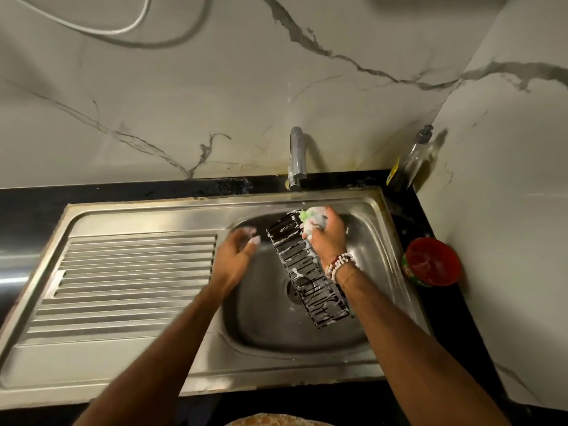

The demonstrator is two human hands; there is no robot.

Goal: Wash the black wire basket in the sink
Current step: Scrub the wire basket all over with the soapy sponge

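Note:
The black wire basket (307, 272), streaked with white foam, lies slanted in the steel sink bowl (261, 318) over the drain. My right hand (327, 233) grips a soapy green scrubber (310, 216) at the basket's far end, under the tap. My left hand (236, 256) hovers over the bowl's left side, apart from the basket, with foamy fingers loosely spread and nothing in it.
A chrome tap (296, 158) stands behind the bowl. The ribbed drainboard (129, 281) fills the sink's left half. A dish soap bottle (410, 161) stands in the back right corner. A red tub (431, 261) sits on the black counter to the right.

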